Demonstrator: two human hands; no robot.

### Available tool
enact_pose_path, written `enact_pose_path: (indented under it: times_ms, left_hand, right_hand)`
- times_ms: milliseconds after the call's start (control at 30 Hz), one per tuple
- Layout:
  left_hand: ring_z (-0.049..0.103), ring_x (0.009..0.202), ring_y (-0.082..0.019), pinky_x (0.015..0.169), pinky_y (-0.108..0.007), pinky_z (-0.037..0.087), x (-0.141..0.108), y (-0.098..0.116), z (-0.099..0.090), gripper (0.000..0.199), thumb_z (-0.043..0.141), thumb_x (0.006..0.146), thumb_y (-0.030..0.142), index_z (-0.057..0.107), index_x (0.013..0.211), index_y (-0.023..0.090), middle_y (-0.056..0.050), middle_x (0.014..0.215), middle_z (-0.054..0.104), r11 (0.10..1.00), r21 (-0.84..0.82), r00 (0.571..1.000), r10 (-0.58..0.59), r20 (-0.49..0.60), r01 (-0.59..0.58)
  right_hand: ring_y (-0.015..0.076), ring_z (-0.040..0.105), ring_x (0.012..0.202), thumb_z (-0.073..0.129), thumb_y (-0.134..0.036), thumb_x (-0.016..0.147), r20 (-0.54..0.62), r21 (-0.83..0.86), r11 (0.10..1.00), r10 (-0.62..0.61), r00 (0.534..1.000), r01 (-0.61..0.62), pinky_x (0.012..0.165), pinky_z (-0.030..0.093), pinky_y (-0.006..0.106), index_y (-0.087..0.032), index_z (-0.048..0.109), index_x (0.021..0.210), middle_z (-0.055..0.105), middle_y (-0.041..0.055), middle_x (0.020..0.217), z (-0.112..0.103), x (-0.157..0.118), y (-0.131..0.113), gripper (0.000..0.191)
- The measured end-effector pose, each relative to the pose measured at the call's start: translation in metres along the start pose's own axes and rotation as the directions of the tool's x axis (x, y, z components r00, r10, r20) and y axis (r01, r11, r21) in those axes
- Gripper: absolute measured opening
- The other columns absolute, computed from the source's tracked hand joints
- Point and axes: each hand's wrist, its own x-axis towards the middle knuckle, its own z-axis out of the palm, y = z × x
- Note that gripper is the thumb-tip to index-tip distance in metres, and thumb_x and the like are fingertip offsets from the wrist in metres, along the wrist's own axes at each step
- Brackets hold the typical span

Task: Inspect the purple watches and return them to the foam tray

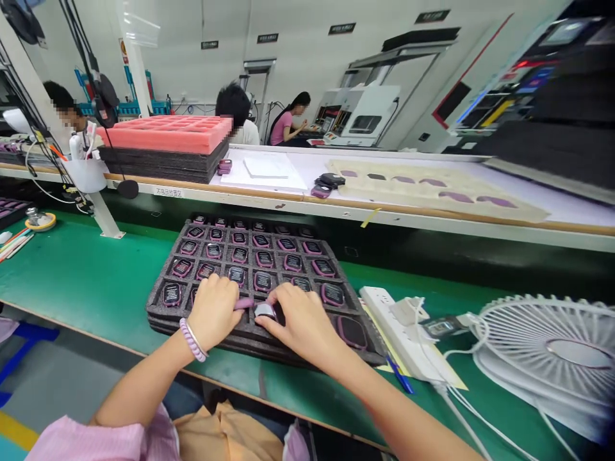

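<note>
Over the front rows of a dark foam tray (156, 306), both of my hands work close together. My left hand (216, 304), with a lilac band at its wrist, pinches a thin purple piece (244, 303) that looks like a watch case seen edge-on. Between the thumb and fingers of my right hand (300, 317) is a small watch-shaped piece (264, 310) with a pale grey, shiny face. The tray's square pockets hold several purple-framed watches (262, 280) with dark faces and small text. My hands hide some front pockets.
A white power strip (384, 307), a blue pen (400, 374) and a white fan (552, 352) are at the right. Behind the tray, a raised shelf (331, 203) carries red foam (168, 133) and purple pieces. Several people sit beyond it.
</note>
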Motion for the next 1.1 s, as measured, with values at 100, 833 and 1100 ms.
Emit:
enact_pose_path:
  times_ms: [100,833,1100]
  left_hand:
    - [0.056,0.081,-0.02,0.079,-0.036,0.044,0.003,-0.006,-0.01,0.013,0.061,0.087,0.015,0.059,0.1,0.016,-0.005,0.089,0.062,0.938,-0.345,0.999,0.012,-0.042,-0.026]
    - [0.047,0.056,-0.007,0.057,-0.02,0.039,0.111,0.003,-0.073,0.032,0.074,0.072,0.017,0.054,0.097,0.014,0.002,0.072,0.056,0.233,-0.972,0.994,-0.094,-0.058,-0.035]
    - [0.057,0.093,-0.017,0.088,-0.03,0.044,0.116,-0.007,-0.046,0.026,0.064,0.075,0.016,0.059,0.1,0.013,-0.005,0.099,0.063,0.414,-0.888,0.944,-0.163,-0.288,-0.2]
  right_hand:
    - [0.025,0.059,0.077,0.065,-0.021,0.089,-0.091,0.424,0.906,0.036,0.995,0.006,0.067,0.041,0.036,-0.02,0.05,0.089,0.061,0.0042,0.085,-0.006,0.006,0.005,0.015]
    - [0.0186,0.069,0.079,0.094,-0.032,0.073,-0.062,0.975,-0.201,0.163,0.985,0.095,0.077,0.06,0.029,-0.022,0.065,0.11,0.066,0.0014,0.094,-0.054,0.104,0.05,0.048]
    - [0.0175,0.068,0.078,0.093,-0.035,0.075,-0.053,0.972,-0.222,0.119,0.991,0.079,0.072,0.058,0.026,-0.025,0.065,0.116,0.064,0.0014,0.1,-0.029,0.104,0.054,0.051]
